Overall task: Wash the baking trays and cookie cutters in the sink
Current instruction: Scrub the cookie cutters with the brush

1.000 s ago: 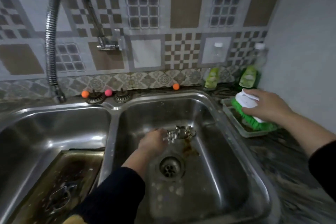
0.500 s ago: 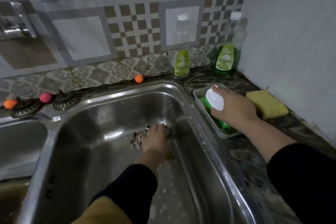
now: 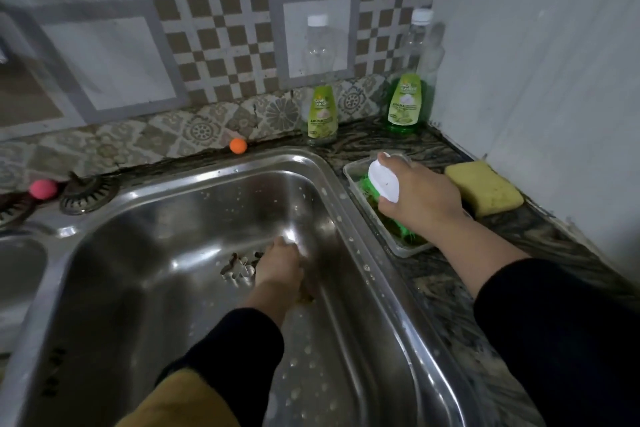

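My right hand [image 3: 420,199]: fingers curled around the scrub brush [image 3: 382,184] in its tray [image 3: 398,246]. My left hand [image 3: 280,265]: fingers on cookie cutters [image 3: 239,269] in the sink [image 3: 194,225], grip indiscernible.

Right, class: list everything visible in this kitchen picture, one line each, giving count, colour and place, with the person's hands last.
sink: one, steel, centre.
cookie cutters: a few, metal, on sink floor.
scrub brush: one, white and green, in the tray.
tray: one, clear, counter right of sink.
sponge: one, yellow, beside tray.
soap bottles: two, green labels, by backsplash.
balls: orange and pink, behind sink.
strainers: two, dark, behind sink.
left hand: on the cutters.
right hand: grips the brush.
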